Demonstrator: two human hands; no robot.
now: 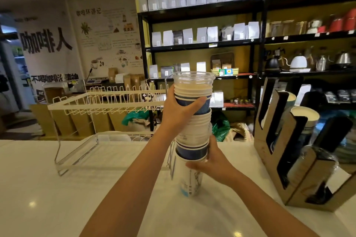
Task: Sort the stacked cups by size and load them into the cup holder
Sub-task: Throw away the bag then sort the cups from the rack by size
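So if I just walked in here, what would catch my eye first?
Most likely the tall stack of nested cups at the centre, standing on the white counter, with the left hand gripping it high up and the right hand lower down. To the right stands a cardboard cup holder already holding some cups, and to the left a white wire rack.

The stack of cups (pixel 192 130) alternates cream-white ribbed rims with dark navy bands under a clear top cup, while at three o'clock the cup holder (pixel 300 161) is tan cardboard-brown with black slots.
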